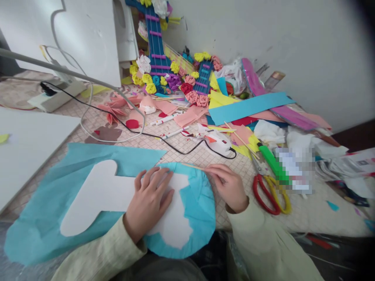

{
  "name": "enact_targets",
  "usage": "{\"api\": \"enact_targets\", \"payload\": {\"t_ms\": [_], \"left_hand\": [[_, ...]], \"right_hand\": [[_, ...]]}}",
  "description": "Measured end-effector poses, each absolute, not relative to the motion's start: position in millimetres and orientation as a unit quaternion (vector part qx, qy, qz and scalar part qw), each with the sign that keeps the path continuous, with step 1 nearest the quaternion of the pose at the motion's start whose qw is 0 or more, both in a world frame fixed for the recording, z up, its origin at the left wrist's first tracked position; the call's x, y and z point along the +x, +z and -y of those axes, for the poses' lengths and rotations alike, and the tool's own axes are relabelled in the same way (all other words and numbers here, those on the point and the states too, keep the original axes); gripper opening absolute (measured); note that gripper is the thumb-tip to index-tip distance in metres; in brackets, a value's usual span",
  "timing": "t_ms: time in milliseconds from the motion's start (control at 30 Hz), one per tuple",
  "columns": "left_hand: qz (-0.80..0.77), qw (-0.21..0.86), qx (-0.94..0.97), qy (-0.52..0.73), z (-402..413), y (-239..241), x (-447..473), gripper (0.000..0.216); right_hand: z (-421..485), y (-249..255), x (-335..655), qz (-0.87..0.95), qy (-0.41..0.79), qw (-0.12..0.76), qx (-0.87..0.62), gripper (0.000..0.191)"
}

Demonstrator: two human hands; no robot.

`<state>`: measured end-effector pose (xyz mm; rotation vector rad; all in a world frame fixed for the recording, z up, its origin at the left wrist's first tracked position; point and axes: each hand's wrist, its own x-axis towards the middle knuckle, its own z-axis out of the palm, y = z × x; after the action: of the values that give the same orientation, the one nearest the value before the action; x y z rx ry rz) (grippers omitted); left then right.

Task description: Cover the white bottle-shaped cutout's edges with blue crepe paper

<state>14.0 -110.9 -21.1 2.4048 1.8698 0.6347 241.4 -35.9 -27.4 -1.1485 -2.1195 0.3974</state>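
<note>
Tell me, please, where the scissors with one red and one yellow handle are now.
In the head view, the red-and-yellow-handled scissors lie on the patterned tabletop, just right of the person's right hand and below-left of the long green object.

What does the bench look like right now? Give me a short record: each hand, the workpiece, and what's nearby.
Left hand: palm down on the white cutout, fingers slightly spread
Right hand: fingertips pinching a thin stick along the upper edge of the rounded end
Rounded end: blue paper folded over its rim, white centre showing
Other end: white face bare, blue paper beneath
Scissors: right of the right hand
White corded tool: beyond the hands
</note>
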Motion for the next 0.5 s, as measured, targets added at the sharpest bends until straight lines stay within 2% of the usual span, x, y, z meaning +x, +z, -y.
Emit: {"api": "enact_targets", "payload": {"t_ms": [267,500], "left_hand": [[-0.606,0.014,0.771,0.197,109.7,-22.4,15.0,0.033],[-0.604,0.013,0.772,0.196,110.1,-22.1,14.0,0.033]], "right_hand": [[43.5,-26.4,237.4,0.829,0.168,0.362,-0.392,0.028],[42.8,-23.5,234.0,0.814,0.191,0.367,-0.408,0.026]]}}
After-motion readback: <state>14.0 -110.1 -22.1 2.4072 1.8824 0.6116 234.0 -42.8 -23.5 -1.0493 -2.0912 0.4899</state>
